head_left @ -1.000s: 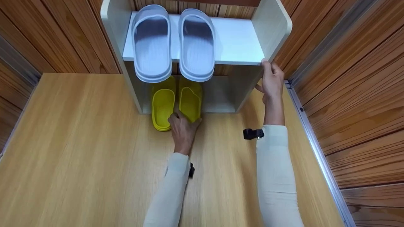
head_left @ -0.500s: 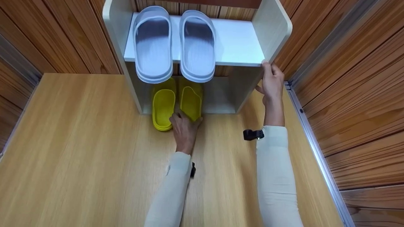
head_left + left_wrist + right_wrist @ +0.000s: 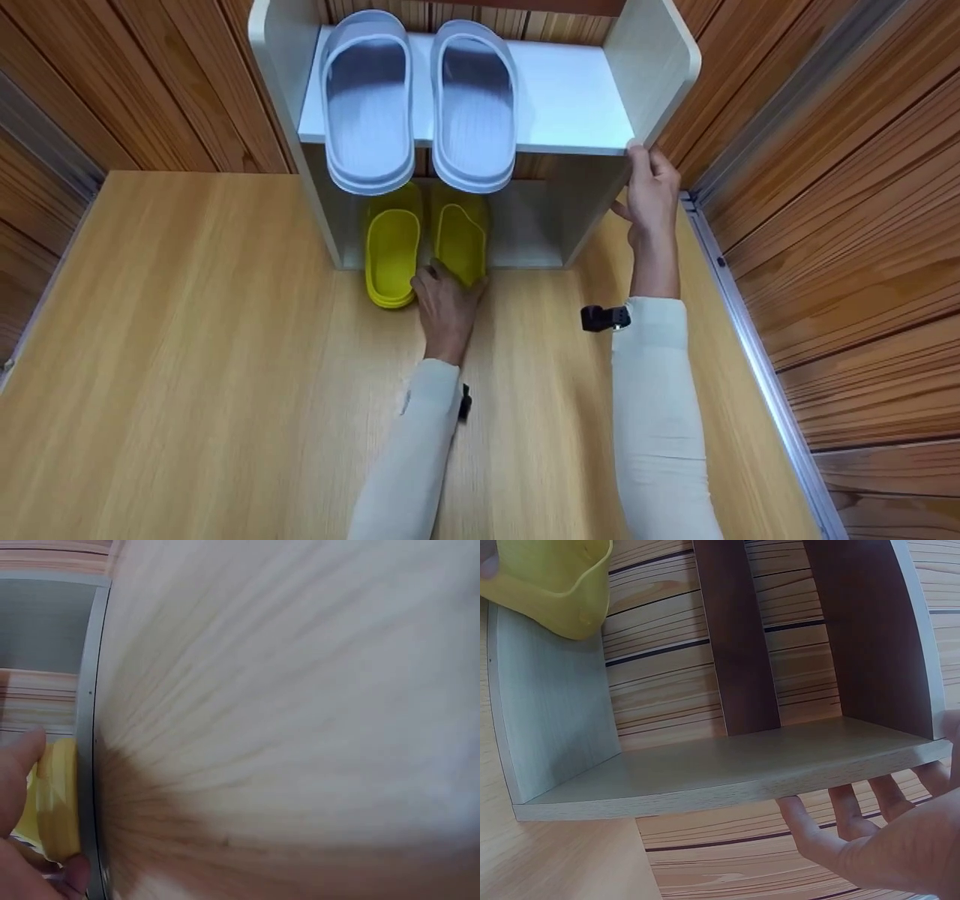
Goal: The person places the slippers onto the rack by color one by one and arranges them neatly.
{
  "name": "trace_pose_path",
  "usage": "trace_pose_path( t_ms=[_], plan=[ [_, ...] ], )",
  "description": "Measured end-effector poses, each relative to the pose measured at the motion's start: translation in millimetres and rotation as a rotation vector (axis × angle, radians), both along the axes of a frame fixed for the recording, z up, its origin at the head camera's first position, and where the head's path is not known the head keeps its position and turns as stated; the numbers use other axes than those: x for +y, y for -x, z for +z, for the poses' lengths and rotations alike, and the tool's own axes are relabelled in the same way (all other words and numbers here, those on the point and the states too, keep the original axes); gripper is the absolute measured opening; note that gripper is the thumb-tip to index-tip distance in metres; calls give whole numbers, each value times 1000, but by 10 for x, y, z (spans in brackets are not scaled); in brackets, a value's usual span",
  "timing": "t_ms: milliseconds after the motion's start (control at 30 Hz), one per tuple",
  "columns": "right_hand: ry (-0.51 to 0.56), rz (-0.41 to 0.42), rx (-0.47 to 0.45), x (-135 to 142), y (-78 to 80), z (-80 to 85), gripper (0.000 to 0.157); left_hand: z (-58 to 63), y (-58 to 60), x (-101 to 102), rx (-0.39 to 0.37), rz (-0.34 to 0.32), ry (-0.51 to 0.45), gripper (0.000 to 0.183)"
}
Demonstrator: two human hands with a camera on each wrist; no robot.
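On the lower level of a shoe rack stand two yellow clogs side by side, heels jutting past the front edge. My left hand grips the heel of the right clog, its thumb at the outer side. The left clog stands apart, just left of my fingers. In the left wrist view, fingers and thumb hold the yellow heel. My right hand holds the rack's right side panel, thumb at the upper shelf's corner; in the right wrist view the fingers lie along the panel's outer face.
Two pale grey clogs sit on the upper shelf, overhanging its front. Wood-panelled walls stand behind and to the right. A metal strip edges the wooden floor on the right.
My left hand has shifted slightly right with the right yellow clog, and the gap between the yellow clogs is a little wider. My right hand stays on the rack.
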State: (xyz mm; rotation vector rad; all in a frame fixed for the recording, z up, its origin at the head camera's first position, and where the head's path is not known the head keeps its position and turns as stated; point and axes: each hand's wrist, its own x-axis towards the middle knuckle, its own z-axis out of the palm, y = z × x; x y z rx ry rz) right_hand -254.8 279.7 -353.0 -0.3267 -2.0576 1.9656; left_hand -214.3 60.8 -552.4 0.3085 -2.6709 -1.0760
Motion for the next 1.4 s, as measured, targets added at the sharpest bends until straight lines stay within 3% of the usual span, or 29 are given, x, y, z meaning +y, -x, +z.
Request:
trace_pose_path(
  t_ms=[667, 767, 867, 1033, 1200, 1400],
  plan=[
    [0, -20, -7, 159, -23, -9, 31, 45, -44, 71, -24, -69, -44, 86],
    [-20, -6, 17, 183, -31, -41, 36, 67, -44, 66, -17, -90, -60, 85],
    [-58, 36, 18, 207, -46, -97, 54, 99, -52, 37, 4, -91, -72, 84],
    [-103, 77, 12, 224, -99, -201, 71, 209, -64, -63, 55, -101, -66, 80],
    [-167, 90, 76, 222, -171, -223, 68, 382, -58, -196, 114, -124, -52, 77],
    [-190, 75, 110, 236, -299, -119, 64, 607, -80, -418, 158, -138, -11, 73]
  ],
)
